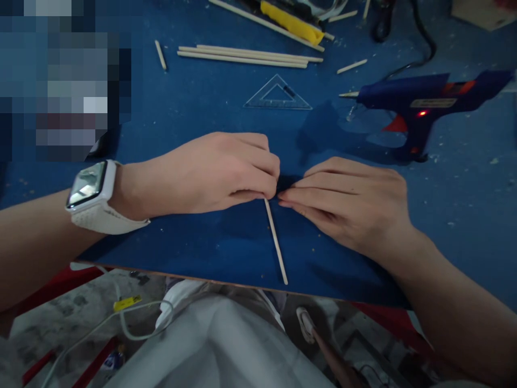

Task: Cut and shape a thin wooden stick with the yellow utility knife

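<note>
Grip closed, a pale stick (276,241) is pinched at its far end by the left hand (220,175) over the desk (181,118), seemingly for steadiness, beside the right hand (359,202), whose bunched grip's contents are hidden.

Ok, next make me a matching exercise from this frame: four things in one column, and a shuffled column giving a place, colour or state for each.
Things
1. Glue gun
2. Triangle ruler
3. Watch
4. Stick nearest the person

Descriptions
a. worn on the left wrist
b. one end at the fingers of the left hand
c. blue, with a small red light glowing
d. see-through, lying flat

Pairs: 1-c, 2-d, 3-a, 4-b
</note>
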### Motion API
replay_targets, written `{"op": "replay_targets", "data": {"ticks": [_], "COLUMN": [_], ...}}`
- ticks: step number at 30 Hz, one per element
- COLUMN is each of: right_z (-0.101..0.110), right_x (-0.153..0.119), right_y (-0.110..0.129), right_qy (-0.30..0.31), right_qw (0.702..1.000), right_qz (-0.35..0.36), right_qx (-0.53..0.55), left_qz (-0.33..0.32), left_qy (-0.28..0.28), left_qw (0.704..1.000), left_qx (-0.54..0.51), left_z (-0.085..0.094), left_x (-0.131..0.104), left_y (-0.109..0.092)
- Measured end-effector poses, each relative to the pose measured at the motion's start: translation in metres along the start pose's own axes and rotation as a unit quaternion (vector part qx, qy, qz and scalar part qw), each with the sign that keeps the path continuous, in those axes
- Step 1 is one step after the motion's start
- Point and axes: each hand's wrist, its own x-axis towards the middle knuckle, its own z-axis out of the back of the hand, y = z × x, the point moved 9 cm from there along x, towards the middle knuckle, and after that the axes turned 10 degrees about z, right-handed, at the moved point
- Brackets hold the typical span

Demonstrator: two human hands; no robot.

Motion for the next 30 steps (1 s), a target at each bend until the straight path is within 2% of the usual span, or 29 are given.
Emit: {"op": "replay_targets", "data": {"ticks": [5,13,20,25,30], "right_z": [-0.004,-0.002,-0.004,-0.014,-0.009], "right_x": [-0.004,-0.003,0.003,0.009,0.009], "right_y": [-0.003,-0.001,0.008,0.014,0.013], "right_qy": [0.018,0.014,-0.013,0.015,0.023], "right_qw": [1.000,1.000,0.999,0.998,0.998], "right_qz": [-0.008,-0.003,0.028,0.044,0.033], "right_qx": [-0.006,-0.007,-0.017,-0.037,-0.046], "left_qz": [-0.008,-0.011,-0.016,-0.035,-0.048], "left_qy": [-0.006,-0.024,-0.020,-0.043,-0.046], "left_qw": [1.000,1.000,0.998,0.997,0.996], "left_qx": [0.006,0.005,0.052,0.048,0.054], "left_z": [-0.001,0.001,-0.003,-0.004,-0.002], "left_x": [-0.001,-0.001,-0.001,-0.002,-0.002], "left_y": [0.000,-0.001,-0.005,-0.006,-0.006]}}
